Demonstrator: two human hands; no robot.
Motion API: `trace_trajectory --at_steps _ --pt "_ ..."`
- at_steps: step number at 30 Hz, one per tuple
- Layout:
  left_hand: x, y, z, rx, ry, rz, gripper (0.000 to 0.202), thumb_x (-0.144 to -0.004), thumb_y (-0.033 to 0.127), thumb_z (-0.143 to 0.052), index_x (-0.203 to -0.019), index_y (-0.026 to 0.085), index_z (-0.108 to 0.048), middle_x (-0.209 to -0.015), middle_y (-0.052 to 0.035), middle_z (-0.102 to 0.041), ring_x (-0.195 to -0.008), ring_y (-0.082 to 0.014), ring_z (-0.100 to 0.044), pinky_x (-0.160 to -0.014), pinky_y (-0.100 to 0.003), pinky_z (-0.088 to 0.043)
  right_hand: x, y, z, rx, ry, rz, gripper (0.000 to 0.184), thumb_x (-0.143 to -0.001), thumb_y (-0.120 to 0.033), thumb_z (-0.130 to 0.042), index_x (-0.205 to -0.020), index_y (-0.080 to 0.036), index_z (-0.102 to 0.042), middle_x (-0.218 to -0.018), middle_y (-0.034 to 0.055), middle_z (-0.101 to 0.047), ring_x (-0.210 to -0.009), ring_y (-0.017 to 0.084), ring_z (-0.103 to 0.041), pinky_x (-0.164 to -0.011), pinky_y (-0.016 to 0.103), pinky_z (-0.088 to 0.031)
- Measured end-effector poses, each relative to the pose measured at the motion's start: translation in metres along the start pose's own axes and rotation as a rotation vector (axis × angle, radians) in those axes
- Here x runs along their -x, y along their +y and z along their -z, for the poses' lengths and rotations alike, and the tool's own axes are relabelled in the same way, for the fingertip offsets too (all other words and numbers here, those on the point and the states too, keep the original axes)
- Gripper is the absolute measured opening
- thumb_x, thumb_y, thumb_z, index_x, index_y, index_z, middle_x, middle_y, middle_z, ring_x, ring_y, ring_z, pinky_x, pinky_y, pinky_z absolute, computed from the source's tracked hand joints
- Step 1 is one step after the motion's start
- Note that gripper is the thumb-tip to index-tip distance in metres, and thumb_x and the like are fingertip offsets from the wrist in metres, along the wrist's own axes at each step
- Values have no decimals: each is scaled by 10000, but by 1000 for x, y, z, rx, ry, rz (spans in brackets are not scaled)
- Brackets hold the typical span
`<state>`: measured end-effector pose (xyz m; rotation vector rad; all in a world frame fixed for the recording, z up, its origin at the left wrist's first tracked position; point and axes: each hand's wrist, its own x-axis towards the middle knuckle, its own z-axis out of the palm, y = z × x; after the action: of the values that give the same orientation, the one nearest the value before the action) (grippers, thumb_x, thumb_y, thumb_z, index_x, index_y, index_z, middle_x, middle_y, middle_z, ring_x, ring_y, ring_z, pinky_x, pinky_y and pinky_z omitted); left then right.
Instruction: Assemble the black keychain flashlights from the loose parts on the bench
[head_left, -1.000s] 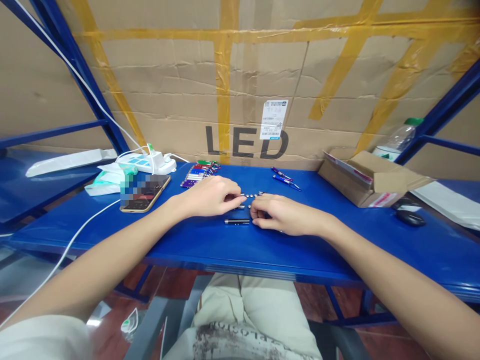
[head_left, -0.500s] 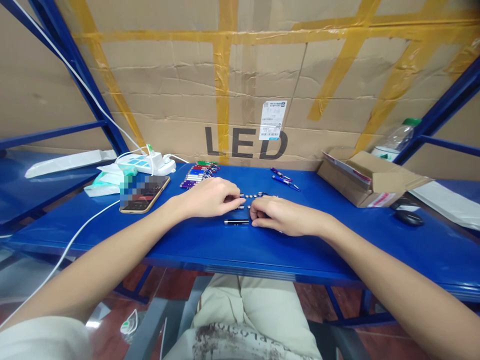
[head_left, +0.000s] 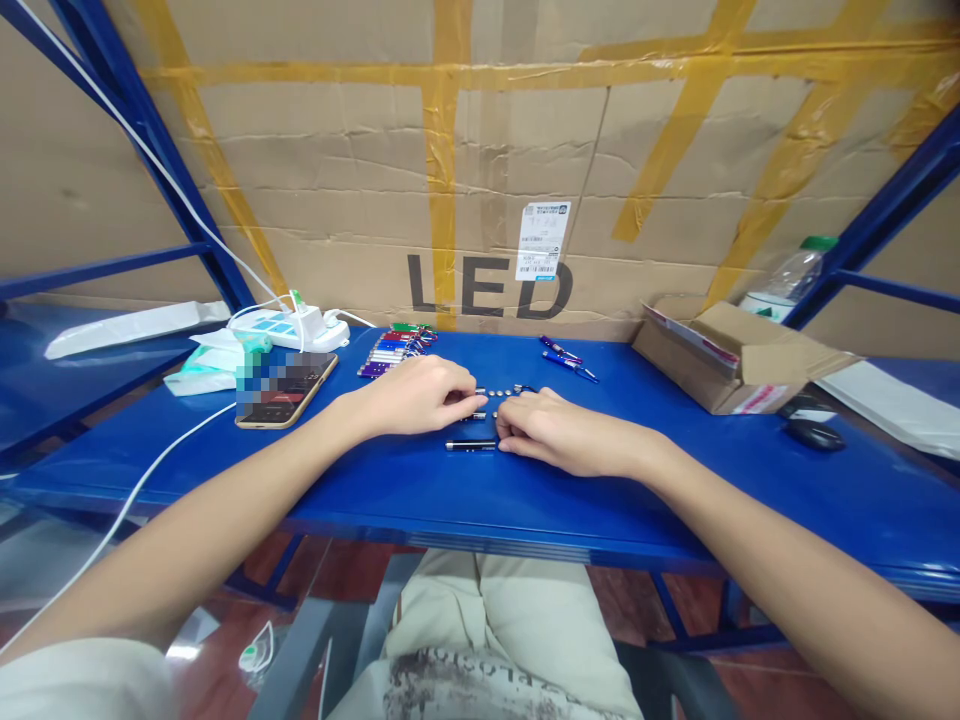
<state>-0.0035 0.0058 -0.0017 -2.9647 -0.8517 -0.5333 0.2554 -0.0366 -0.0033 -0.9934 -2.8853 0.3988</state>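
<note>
The light is bright and even, and it seems to come from above. The blue table [head_left: 450, 490] shows soft pale glare near its front edge, and only weak shadows lie under the left hand [head_left: 420, 397] and the right hand [head_left: 559, 432]. The centre is quite sharp. At the edges the wide lens bends the blue shelf bars [head_left: 172, 170], and the forearms look stretched. The phone screen [head_left: 281, 385] is partly pixelated.

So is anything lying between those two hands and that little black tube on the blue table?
Nothing visible. The black tube lies bare just in front of both hands; the right hand is at its end, the left hand just behind it.
</note>
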Motion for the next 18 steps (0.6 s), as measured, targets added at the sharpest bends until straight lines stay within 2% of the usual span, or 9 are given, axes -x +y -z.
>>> trace_trajectory --at_steps 6,12,18 --pt "0 0 0 1 -1 -4 382 -1096 366 -564 -800 177 -715 -776 -44 -698 -729 -191 -633 -683 -323 -389 1 -2 1 68 7 -3 184 -1117 -268 -474 -976 -208 -576 -1046 106 -701 -980 277 -609 -906 403 -391" --pt "0 0 3 -5 -4 -6 389 -1096 370 -557 -798 179 -718 -774 -42 -699 -728 -191 -633 -676 -324 -390 0 -2 0 50 18 -3 198 -1122 -288 -466 -985 -206 -583 -1044 113 -708 -970 281 -617 -896 407 -385" --pt "1 -1 11 -22 21 34 379 -1087 373 -566 -799 179 -718 -786 -36 -715 -701 -174 -621 -665 -312 -384 0 1 1 -8 29 29 195 -1106 -340 -553 -971 -208 -602 -1026 87 -718 -979 277 -636 -892 397 -361"
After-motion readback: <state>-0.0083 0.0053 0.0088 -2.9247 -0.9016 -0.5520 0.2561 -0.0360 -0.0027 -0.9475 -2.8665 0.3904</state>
